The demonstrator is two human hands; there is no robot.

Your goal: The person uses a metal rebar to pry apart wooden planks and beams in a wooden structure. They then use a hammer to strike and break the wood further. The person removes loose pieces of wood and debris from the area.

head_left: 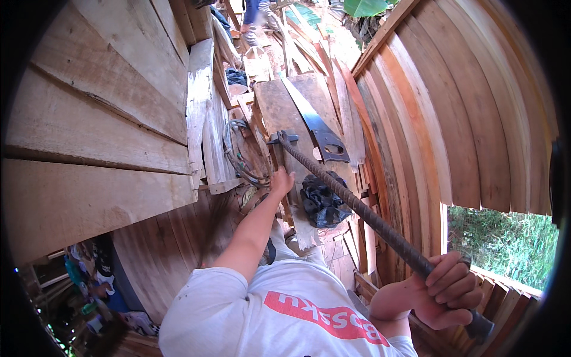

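My right hand (pixel 449 291) is wrapped round the lower end of a hammer (pixel 369 214) with a long, dark, ribbed handle. The handle slants up and left, and its dark metal head is over the near left part of a worn wooden board (pixel 275 98). Just below the head, my left hand (pixel 282 181) is closed at the board's left edge; what its fingers hold is too small to make out. A handsaw (pixel 315 122) with a black handle lies on the board, right of the hammer head. Near the hammer's handle sits a crumpled black plastic bag (pixel 324 201).
Plank walls stand on the left (pixel 101 131) and right (pixel 428 113), the right one with an opening onto grass (pixel 505 244). Loose boards (pixel 312 50) lie beyond. A coiled cable (pixel 235 152) hangs left of the board. Another person's legs (pixel 253 24) show at the far end.
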